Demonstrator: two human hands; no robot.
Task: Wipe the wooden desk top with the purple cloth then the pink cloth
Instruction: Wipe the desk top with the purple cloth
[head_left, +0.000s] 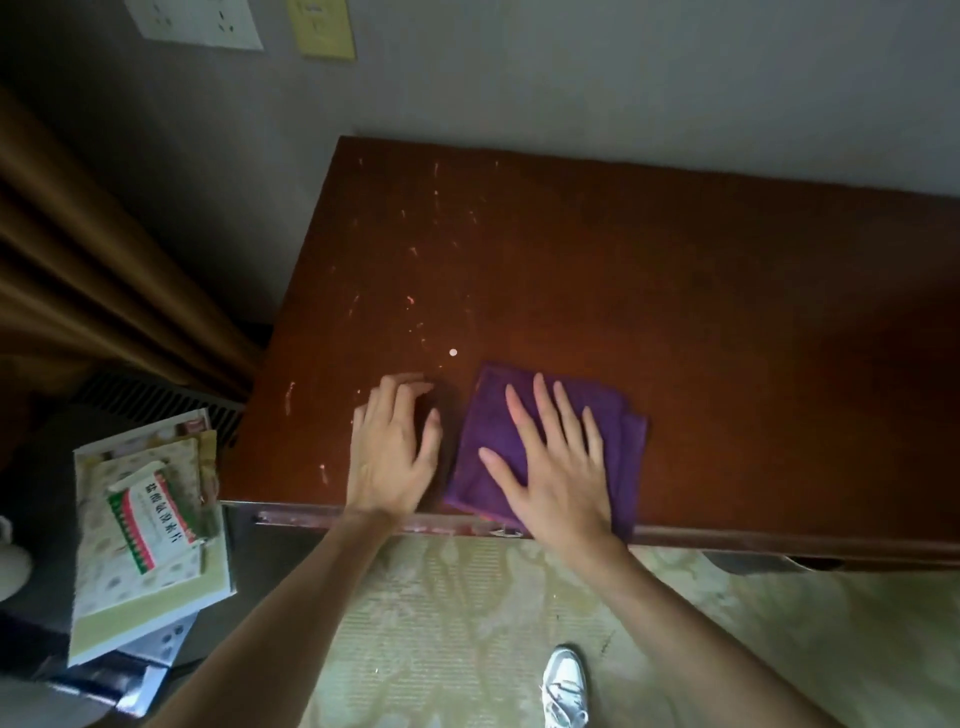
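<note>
Nearest, at the lower centre of the frame, a white shoe (565, 686) is standing on pale patterned carpet (467, 623). At lower left a stack of books (145, 535) is carrying a red, white and green box (150, 519) printed with Chinese characters too small to read surely. Just above the desk's near edge, the right hand (556, 467) is pressing flat, fingers straight, on the folded purple cloth (488, 431). The left hand (392, 452) is resting beside it on the wooden desk top (675, 312), fingers loosely bent, holding nothing. The purple-cloth wipe looks to be under way; next the cloth likely needs sweeping toward the pale marks (431, 234) farther up. No pink cloth is showing.
</note>
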